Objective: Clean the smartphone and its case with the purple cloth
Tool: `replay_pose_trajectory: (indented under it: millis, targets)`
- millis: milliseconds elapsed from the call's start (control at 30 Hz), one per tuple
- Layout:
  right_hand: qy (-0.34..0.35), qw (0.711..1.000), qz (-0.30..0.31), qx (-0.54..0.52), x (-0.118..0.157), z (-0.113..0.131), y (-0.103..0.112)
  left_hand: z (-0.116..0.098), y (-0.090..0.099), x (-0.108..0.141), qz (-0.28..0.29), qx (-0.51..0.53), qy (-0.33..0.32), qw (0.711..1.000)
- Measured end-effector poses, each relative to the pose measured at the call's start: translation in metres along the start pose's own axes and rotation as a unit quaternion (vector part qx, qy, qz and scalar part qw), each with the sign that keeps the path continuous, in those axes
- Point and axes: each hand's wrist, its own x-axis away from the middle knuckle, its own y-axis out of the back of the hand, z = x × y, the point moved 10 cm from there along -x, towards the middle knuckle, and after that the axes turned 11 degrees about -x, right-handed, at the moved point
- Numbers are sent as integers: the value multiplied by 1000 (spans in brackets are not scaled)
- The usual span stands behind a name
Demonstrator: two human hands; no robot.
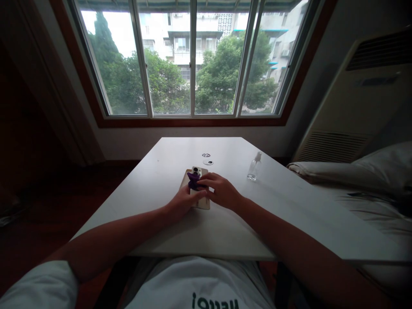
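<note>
A pale gold smartphone [202, 204] is held just above or on the white table, its back with the camera lenses facing up. My left hand [184, 201] is closed around its left side, the thumb lying across the back. A dark purple cloth [192, 179] lies bunched against the phone near the lenses. My right hand [224, 192] pinches the cloth from the right, fingers bent over it. A tan edge [184, 179] shows left of the phone; I cannot tell whether it is a case or a flap.
The white table [154, 167] stands before a window. A clear spray bottle [254, 167] is upright at the right. Two small flat round pieces [208, 162] lie beyond the phone. At the far right are a sofa [341, 171] and a floor-standing air conditioner [354, 98].
</note>
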Motion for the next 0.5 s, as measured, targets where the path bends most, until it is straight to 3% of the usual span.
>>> replay_pose_trajectory:
  millis: [100, 267, 400, 500]
  targets:
    - [-23, 999, -43, 16, -2, -9, 11, 1, -6, 1, 32, -23, -2, 999]
    - [-87, 989, -98, 62, 0, -32, 28, 3, -8, 1, 36, -30, 6, 999]
    - [-130, 984, -95, 70, 3, -37, 29, 2, -4, 1, 13, -32, 14, 999]
    - [-134, 988, -65, 46, 3, -28, 21, 0, 1, 2, -11, -28, 18, 999]
